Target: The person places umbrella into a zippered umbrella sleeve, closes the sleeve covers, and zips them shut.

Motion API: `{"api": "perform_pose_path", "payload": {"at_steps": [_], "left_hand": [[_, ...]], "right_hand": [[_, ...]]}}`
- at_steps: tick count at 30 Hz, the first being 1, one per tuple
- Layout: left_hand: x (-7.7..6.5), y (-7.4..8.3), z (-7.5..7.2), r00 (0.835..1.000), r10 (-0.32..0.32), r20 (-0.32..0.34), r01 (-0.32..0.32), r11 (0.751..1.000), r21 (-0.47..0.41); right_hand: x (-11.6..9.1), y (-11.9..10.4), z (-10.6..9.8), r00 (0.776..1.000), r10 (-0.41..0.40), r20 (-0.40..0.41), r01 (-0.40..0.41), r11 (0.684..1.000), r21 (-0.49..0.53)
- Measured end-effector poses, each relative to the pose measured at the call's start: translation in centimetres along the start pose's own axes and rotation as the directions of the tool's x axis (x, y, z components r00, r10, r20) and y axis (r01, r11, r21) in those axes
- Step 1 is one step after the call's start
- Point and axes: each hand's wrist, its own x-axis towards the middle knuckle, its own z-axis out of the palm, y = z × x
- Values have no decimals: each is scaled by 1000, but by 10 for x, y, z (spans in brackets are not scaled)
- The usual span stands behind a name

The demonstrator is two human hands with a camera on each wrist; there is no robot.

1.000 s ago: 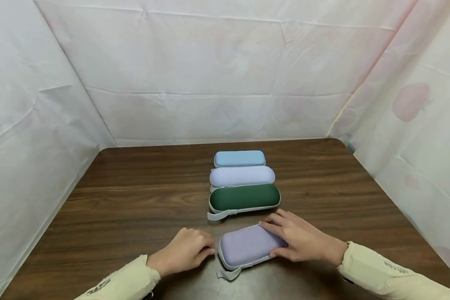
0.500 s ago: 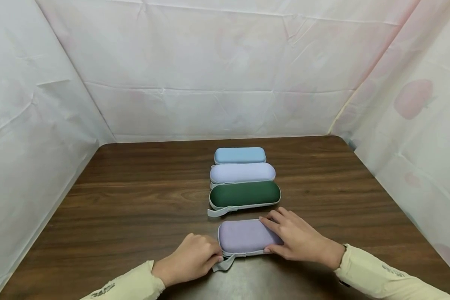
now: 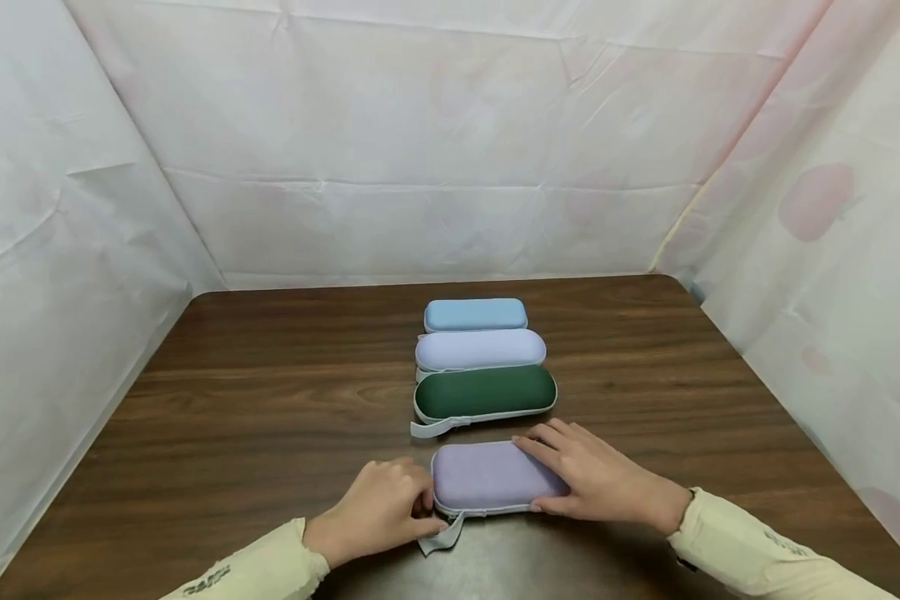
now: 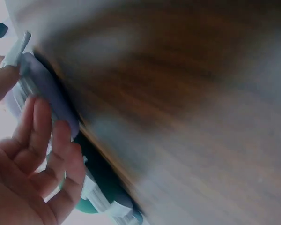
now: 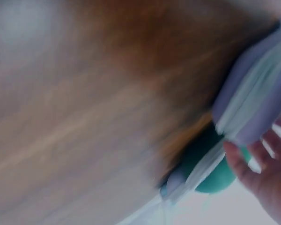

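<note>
A purple zippered glasses case (image 3: 487, 475) lies nearest the person, its grey strap (image 3: 442, 536) hanging from the front left corner. My right hand (image 3: 596, 479) grips its right end, fingers over the far side and thumb at the near edge. At the left end, my left hand (image 3: 381, 510) has its thumb against the strap; in the left wrist view its fingers (image 4: 61, 133) are loosely bent and apart from the thumb. Behind lie a green case (image 3: 486, 392), a lavender case (image 3: 480, 349) and a light blue case (image 3: 476, 314) in a column.
The dark wooden table (image 3: 270, 392) extends to both sides of the cases. Pale sheeting (image 3: 420, 142) with faint pink prints rises along its back, left and right sides. A gap of bare wood separates the purple case from the green one.
The purple case has turned from slanted to nearly parallel with the others. My left hand went to its strap, and the strap now sticks out further toward the person.
</note>
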Motion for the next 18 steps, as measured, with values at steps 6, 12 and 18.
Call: {"api": "perform_pose_path", "payload": {"at_steps": [6,12,18], "left_hand": [[2,-6,-2,997,-71,-3,71,997,-10],[6,-13,-5,998,-60,1,60,998,13],[10,-20,-7,997,-76,1,76,997,35]], "right_hand": [[-4,8,-2,999,-31,27,27,990,137],[4,13,-4,995,-98,13,96,988,121],[13,18,-4,988,-156,-10,156,987,44]]}}
